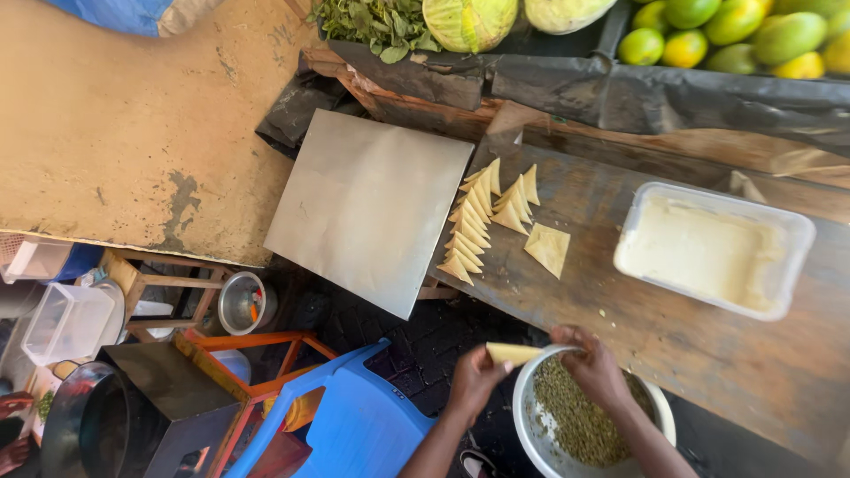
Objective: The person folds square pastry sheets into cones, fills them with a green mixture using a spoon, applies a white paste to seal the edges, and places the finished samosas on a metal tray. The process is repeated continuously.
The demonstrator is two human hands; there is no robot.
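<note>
My left hand (474, 381) holds a pale folded pastry cone (513, 353) over the rim of a white bowl (531, 434) of green filling (575, 425). My right hand (595, 367) is over the bowl with its fingers bunched at the cone's open end. Whether they pinch any filling is hidden. Beyond, on the wooden board (673, 327), lie rows of folded triangular pastries (478, 226) and one larger flat one (547, 249).
A clear plastic tub (801, 235) of pale pastry sheets sits on the board to the right. A metal sheet (367, 208) lies left of the pastries. A blue plastic chair (354, 420) stands below it. Greens, melons and green-yellow fruit (735, 31) line the far edge.
</note>
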